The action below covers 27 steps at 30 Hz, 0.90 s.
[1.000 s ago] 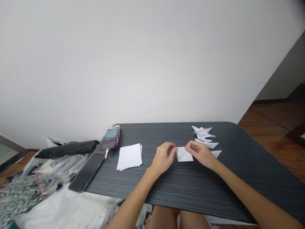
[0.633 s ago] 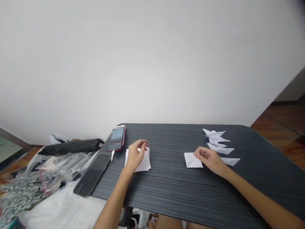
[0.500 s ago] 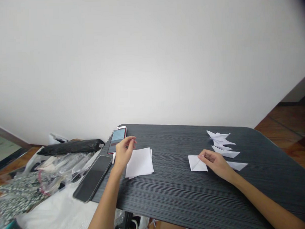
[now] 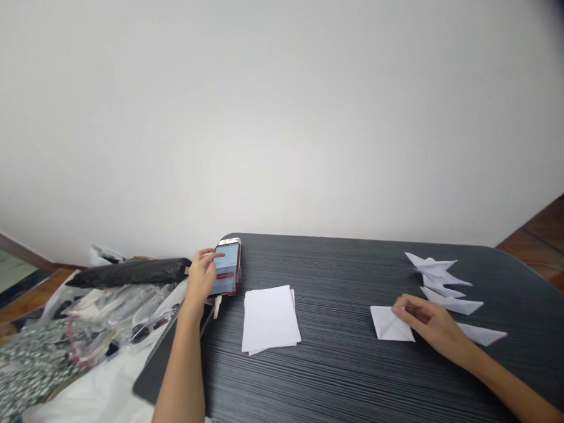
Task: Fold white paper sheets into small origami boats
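My left hand (image 4: 203, 277) reaches over a phone (image 4: 227, 266) in a red case at the table's back left corner. Its index finger stretches across the lit screen; whether the fingertip touches the glass I cannot tell. With thumb and fingers pinched, my right hand (image 4: 431, 327) holds the upper right part of a small folded paper square (image 4: 388, 325) with creases meeting near its middle. The square lies on the dark table. Between the two hands rests a small stack of white paper sheets (image 4: 270, 320).
Several folded white paper pieces (image 4: 454, 301) with pointed ends stand in a row beyond my right hand. A second, dark phone (image 4: 164, 357) is partly hidden under my left forearm. Left of the table (image 4: 334, 376) are plastic bags (image 4: 98, 390) and a long black wrapped bundle (image 4: 131, 272).
My left hand has moved left from beside the paper stack onto the phone, its index finger now extended. My right hand still pinches the folded square. The whole view has shifted slightly.
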### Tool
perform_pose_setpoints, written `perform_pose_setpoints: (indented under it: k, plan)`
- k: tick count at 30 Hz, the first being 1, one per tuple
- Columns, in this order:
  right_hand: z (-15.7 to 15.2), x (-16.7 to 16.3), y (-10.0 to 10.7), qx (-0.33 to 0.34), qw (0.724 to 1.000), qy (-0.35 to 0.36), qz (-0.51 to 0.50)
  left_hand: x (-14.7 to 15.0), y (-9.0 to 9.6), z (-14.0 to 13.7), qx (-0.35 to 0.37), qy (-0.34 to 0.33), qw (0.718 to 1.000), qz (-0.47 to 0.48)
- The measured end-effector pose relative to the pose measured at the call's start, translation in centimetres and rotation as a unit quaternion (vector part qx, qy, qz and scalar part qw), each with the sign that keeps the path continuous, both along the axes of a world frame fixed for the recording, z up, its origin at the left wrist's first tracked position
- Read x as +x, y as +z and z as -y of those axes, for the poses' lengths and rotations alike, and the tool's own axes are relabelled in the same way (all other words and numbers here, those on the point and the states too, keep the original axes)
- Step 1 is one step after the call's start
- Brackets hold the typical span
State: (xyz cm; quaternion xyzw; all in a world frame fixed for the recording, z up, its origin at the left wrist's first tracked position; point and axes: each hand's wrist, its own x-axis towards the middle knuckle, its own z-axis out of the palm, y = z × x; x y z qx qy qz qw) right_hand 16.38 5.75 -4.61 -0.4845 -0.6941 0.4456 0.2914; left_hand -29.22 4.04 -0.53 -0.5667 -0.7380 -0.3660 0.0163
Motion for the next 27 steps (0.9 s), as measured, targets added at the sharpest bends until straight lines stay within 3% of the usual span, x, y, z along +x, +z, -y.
perform_pose_setpoints:
  k: [17,22,27]
  plan:
    - [-0.1,0.0,-0.1,-0.01,1.0,-0.008,0.0,-0.1,-0.6,-0.1,-0.054,0.015,0.998,-0.02]
    - [-0.2,0.1,-0.3,-0.011,1.0,-0.005,0.002,0.6,0.3,0.7,0.005,0.011,1.0,-0.012]
    - [-0.2,0.1,-0.2,-0.011,1.0,-0.003,0.011,1.1,0.4,1.1,-0.013,-0.014,0.999,-0.036]
